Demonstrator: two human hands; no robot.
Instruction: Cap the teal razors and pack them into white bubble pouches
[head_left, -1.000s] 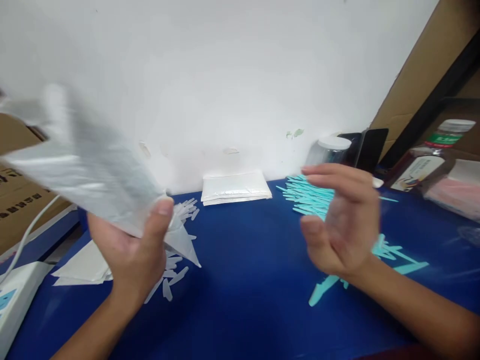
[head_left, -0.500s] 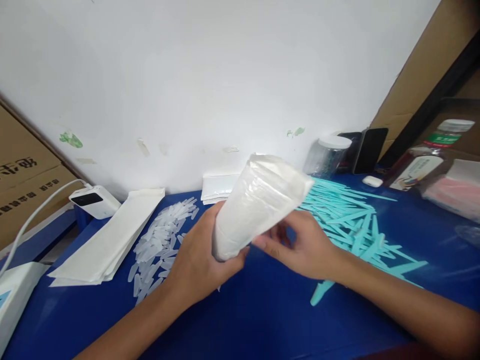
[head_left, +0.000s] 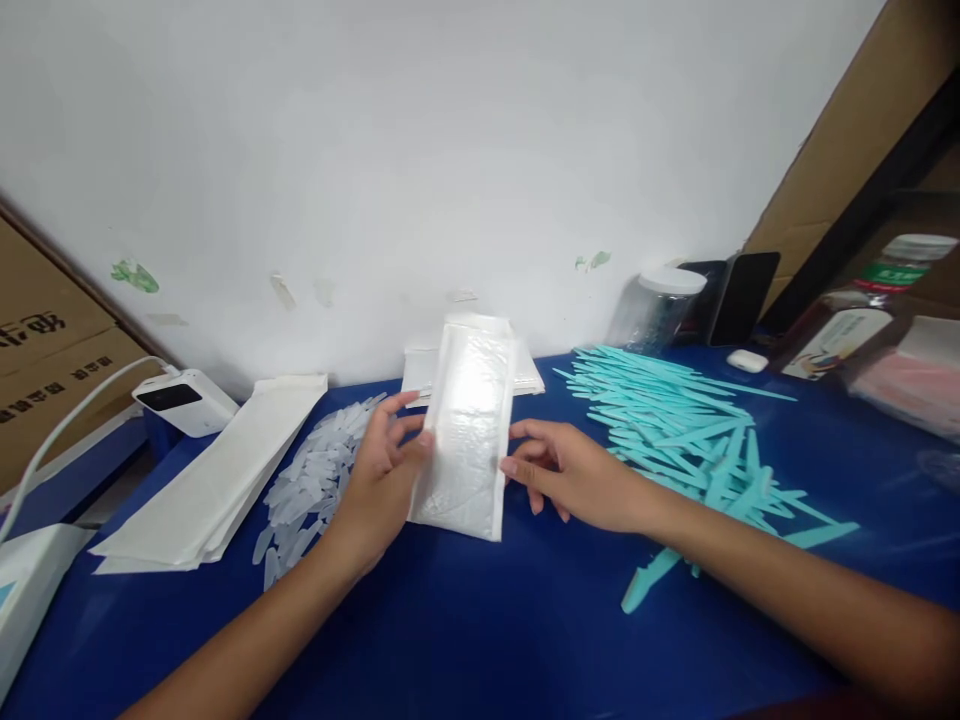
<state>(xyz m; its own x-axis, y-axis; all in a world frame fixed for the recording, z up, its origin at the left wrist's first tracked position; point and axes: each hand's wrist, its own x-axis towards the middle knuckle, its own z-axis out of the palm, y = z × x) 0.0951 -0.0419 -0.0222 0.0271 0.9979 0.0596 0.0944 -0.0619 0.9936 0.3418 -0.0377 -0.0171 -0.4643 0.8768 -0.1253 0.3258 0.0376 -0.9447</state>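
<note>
Left hand (head_left: 379,485) pinches left edge of white pouch (head_left: 466,430), centre frame, lower end on blue table (head_left: 480,620) | right hand (head_left: 581,478) open, fingertips touching right edge | risk: one-sided grip may let it tip onto clear pieces (head_left: 311,480), left of centre

A: Left hand (head_left: 379,480)?
B: Grips the left edge of a white pouch (head_left: 466,425), thumb on its face; the pouch stands lengthwise over the blue table (head_left: 480,630).
A: Right hand (head_left: 577,478)?
B: Fingertips touch the pouch's right edge, fingers spread.
A: Surroundings?
B: Clear caps (head_left: 319,480) heaped just left of the left hand; teal sticks (head_left: 675,425) piled to the right; flat pouch stack (head_left: 214,490) far left.
</note>
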